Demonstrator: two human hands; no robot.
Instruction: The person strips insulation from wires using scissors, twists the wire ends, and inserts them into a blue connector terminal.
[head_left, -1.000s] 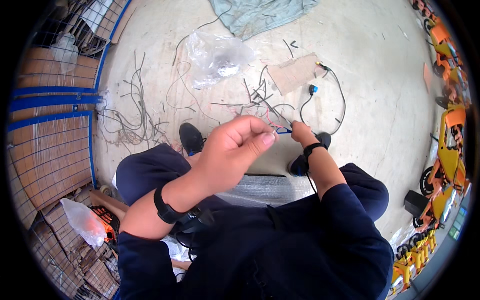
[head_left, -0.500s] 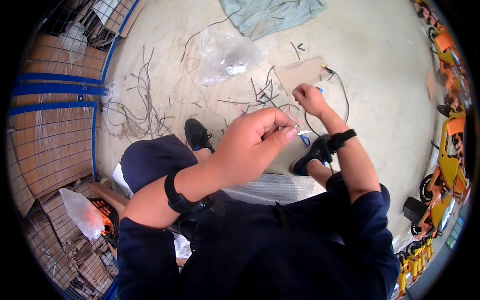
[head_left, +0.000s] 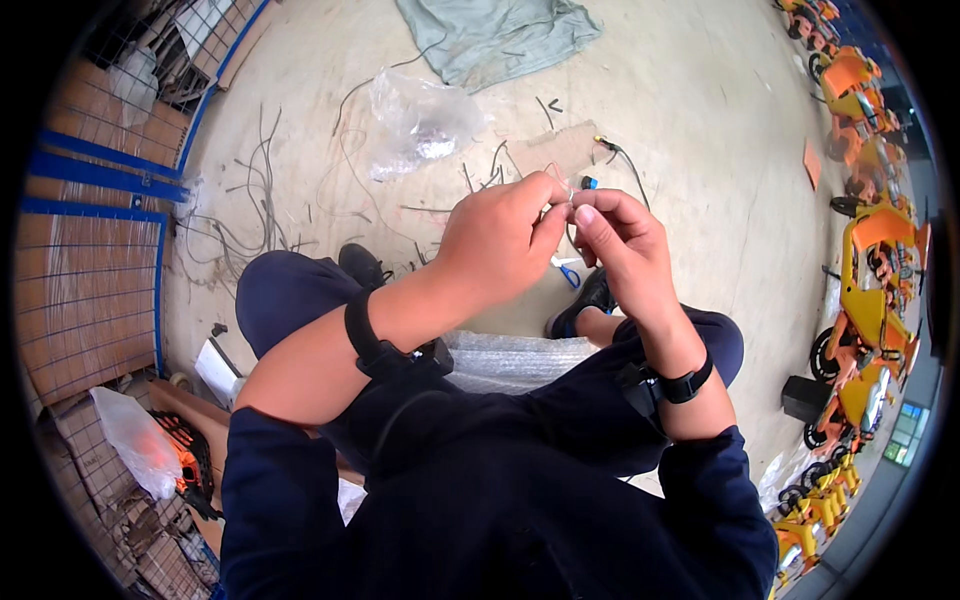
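My left hand (head_left: 497,238) is closed in a pinch on a thin wire (head_left: 571,194), pale at the fingertips. My right hand (head_left: 632,252) meets it there, thumb and forefinger closed on the same wire. Fine reddish strands show just beyond the fingertips; the exact grip is partly hidden by the fingers. Below the hands, blue-handled scissors (head_left: 569,274) lie on the floor beside my shoe (head_left: 590,300). Past my right fingers are a small blue-and-black piece (head_left: 590,183) and a black cable (head_left: 632,172) with a brass-coloured end.
Loose dark cable lengths (head_left: 262,190) and offcuts litter the floor. Farther off lie a clear plastic bag (head_left: 420,125), a piece of cardboard (head_left: 560,145) and a grey-green cloth (head_left: 500,40). A blue-framed mesh cage (head_left: 95,210) stands left; yellow-orange ride-on vehicles (head_left: 875,290) line the right.
My right hand has come back toward me from beyond the left, and its fingertips now meet the left's at the wire. My left hand has shifted slightly left and up. The view has moved a little.
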